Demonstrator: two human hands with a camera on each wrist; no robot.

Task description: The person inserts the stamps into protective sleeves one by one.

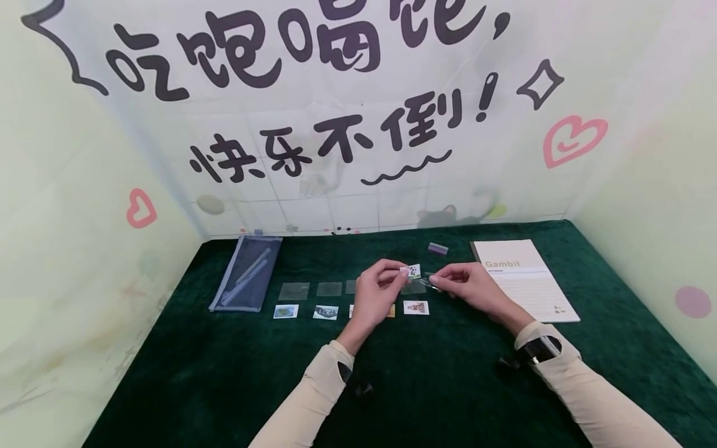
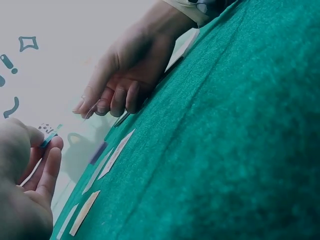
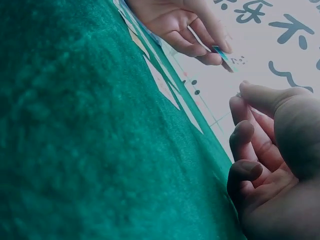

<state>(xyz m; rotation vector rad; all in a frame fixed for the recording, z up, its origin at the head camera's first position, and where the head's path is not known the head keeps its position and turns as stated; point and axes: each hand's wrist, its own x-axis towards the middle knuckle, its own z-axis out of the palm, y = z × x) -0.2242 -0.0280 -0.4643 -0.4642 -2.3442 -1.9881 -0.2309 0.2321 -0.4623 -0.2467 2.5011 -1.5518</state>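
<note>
My left hand (image 1: 376, 291) pinches a small stamp-like picture card (image 1: 413, 271) with a black-and-white and green print between thumb and fingers, raised above the cloth. Just to its right, my right hand (image 1: 472, 286) pinches a small clear plastic sleeve (image 1: 428, 282) by thumb and forefinger. A narrow gap separates card and sleeve. In the right wrist view the card (image 3: 226, 59) appears nearly edge-on, and the sleeve is mostly hidden by the fingertips. Below the hands lies a row of similar picture cards (image 1: 416, 308), partly covered by my left hand, with clear sleeves (image 1: 329, 289) behind them.
A blue zip pouch (image 1: 246, 274) with pens inside lies at the left on the dark green cloth (image 1: 224, 373). A purple eraser-like block (image 1: 438, 249) is behind the hands. At the right is a white notebook (image 1: 532, 280), partly beneath my right forearm. A printed backdrop stands behind.
</note>
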